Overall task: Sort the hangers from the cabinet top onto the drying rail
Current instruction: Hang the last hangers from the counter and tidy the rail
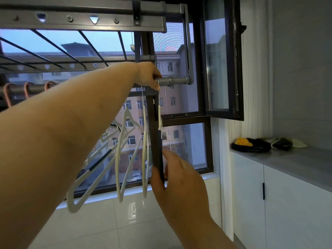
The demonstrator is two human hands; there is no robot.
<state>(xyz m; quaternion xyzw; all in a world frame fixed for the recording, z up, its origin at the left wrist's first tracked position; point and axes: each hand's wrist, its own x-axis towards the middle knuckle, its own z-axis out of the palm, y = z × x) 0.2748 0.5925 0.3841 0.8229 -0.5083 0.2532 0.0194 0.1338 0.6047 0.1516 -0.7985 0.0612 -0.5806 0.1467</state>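
Right hand: lowest and nearest the camera, its fingers curled round the dark lower edge of the hanger, with the thumb on its left side and the others on its right.
Hanger: seen edge-on, long axis near vertical, running from the right hand straight up to the rail; its hook is at the top, by the left hand.
Hung hangers: three or so white ones just to the left, dangling from the rail and fanned out at slants.
Left hand: raised at the rail, fingertips pinching the hook wire by the bar; I cannot tell whether the hook is fully over.
Rail: a grey tube running left to right, ending in a bracket just right of the left hand.
Key relation: the hook lies above the right hand and at the left one — so I judge the left the nearer for seating it, while the right only steadies the bottom.
Counter: well off to the right, carrying a dark bundle with something yellow — I cannot make out any hangers there.
Window: farthest, one sash open.
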